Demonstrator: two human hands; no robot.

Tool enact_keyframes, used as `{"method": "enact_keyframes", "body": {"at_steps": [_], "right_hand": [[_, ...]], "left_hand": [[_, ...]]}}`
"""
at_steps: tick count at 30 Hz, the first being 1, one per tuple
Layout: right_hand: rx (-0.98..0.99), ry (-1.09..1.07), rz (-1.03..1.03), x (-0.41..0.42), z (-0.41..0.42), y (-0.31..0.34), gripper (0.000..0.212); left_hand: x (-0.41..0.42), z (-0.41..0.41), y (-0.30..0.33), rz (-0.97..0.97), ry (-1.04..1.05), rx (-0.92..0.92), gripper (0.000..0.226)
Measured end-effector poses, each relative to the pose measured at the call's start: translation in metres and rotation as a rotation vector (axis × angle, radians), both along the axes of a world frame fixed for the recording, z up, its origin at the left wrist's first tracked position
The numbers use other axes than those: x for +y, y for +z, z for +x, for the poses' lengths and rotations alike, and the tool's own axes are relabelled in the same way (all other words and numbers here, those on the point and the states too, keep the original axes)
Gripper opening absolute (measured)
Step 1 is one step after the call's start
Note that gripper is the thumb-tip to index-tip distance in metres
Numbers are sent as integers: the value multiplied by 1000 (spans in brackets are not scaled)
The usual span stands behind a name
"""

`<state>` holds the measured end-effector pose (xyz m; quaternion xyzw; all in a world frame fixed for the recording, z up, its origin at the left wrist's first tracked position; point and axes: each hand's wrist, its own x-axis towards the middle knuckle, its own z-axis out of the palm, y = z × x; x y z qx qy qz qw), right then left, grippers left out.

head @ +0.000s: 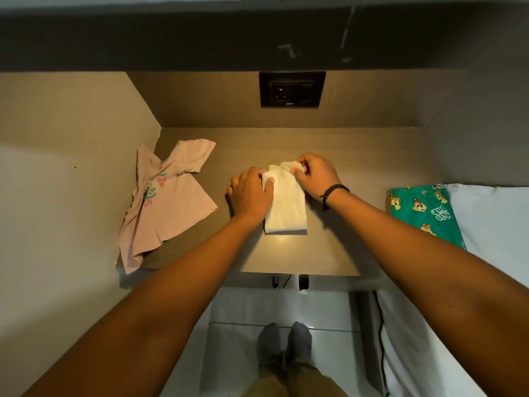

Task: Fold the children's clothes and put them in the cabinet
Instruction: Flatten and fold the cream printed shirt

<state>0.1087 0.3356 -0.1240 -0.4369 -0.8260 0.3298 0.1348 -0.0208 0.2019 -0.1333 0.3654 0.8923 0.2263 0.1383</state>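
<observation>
Lying unfolded at the far left, the pale pink short-sleeved cotton children's shirt with a floral print (164, 202) sprawls across the left corner of the brown wood-grain tabletop (329, 253), its hem hanging over the front edge. Not yet folded.

Centre: the small cream-white knit garment (286, 206) sits on the tabletop as a narrow folded strip. The left hand (252, 193) presses flat on its upper left edge, fingers fairly straight, pinning rather than gripping. The right hand (316, 174), a black band at the wrist, pinches the top right corner between thumb and fingertips, seemingly mid-fold.

Right: green patterned children's fabric with cartoon chipmunk prints (426, 213) lies on the white bedding (486, 213) beside the tabletop; whether it is folded cannot be told.

The cabinet is not identifiable in view.

Risks, judged: if the left hand lifts early, the strip could spring open. A skewed pull at the pinched corner would misalign the edges. The overhanging pink shirt may slide off the tabletop if nudged.
</observation>
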Motion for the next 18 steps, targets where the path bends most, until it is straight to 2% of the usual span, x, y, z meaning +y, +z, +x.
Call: {"method": "enact_keyframes", "body": {"at_steps": [3, 5, 8, 11, 14, 17, 18], "right_hand": [[-70, -118, -28, -10, 7, -14, 52], [-94, -178, -11, -29, 15, -19, 63], [-136, -191, -5, -63, 19, -24, 52], [33, -301, -65, -83, 22, -24, 32], [319, -393, -210, -91, 40, -12, 21], [510, -490, -178, -88, 73, 5, 24], [534, -520, -137, -84, 89, 11, 26]], "left_hand": [[3, 4, -10, -107, 32, 29, 57], [-4, 14, -16, -120, 23, 68, 60], [-12, 35, -19, -123, 44, 55, 53], [-14, 55, -18, -88, 78, -25, 49], [-13, 73, -17, 62, 50, -204, 44], [-5, 107, 2, 370, 27, -580, 32], [0, 122, 11, 428, 7, -638, 30]]}}
